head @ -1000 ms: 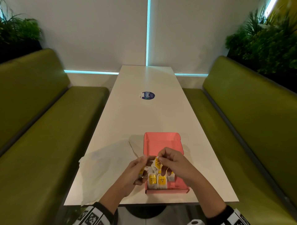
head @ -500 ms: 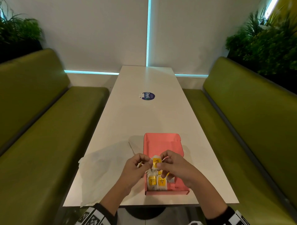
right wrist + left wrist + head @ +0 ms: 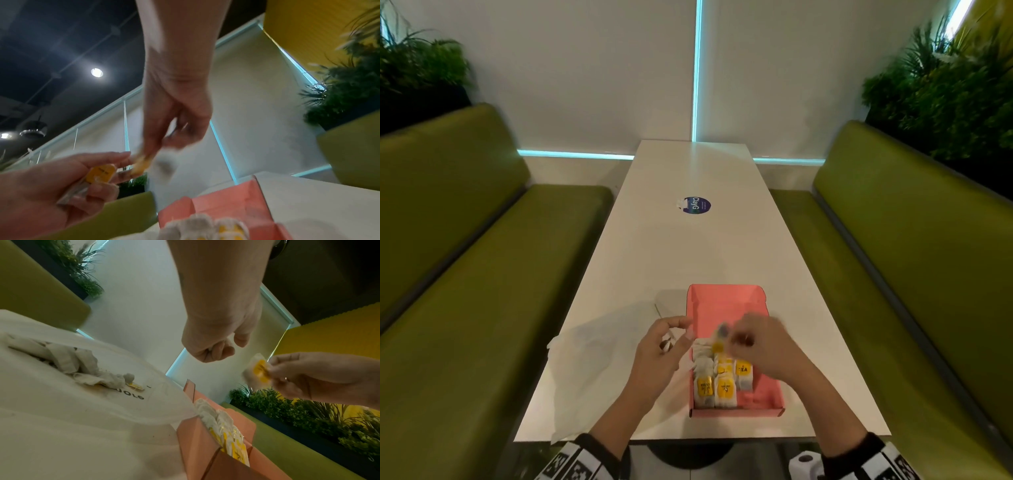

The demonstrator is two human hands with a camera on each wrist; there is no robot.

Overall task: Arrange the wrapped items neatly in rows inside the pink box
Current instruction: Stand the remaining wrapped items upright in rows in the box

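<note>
The pink box (image 3: 726, 303) lies open on the white table (image 3: 688, 253), with several wrapped tea bags (image 3: 717, 387) with yellow labels standing in rows at its near left. My right hand (image 3: 736, 339) hovers over the box and pinches a blurred tea bag (image 3: 718, 342), which also shows in the left wrist view as a tea bag (image 3: 258, 371). My left hand (image 3: 678, 334) is just left of the box. It holds another tea bag (image 3: 100, 173) in its curled fingers.
A thin white plastic bag (image 3: 592, 359) lies flat left of the box, with crumpled tea bags (image 3: 78, 368) on it. A round sticker (image 3: 697, 205) sits mid-table. Green benches (image 3: 465, 274) run along both sides. The table's near edge is right below the box.
The hands, which met over the box on one tea bag, have come apart. The left has drawn away to the left, and the right moves fast with its bag, blurred.
</note>
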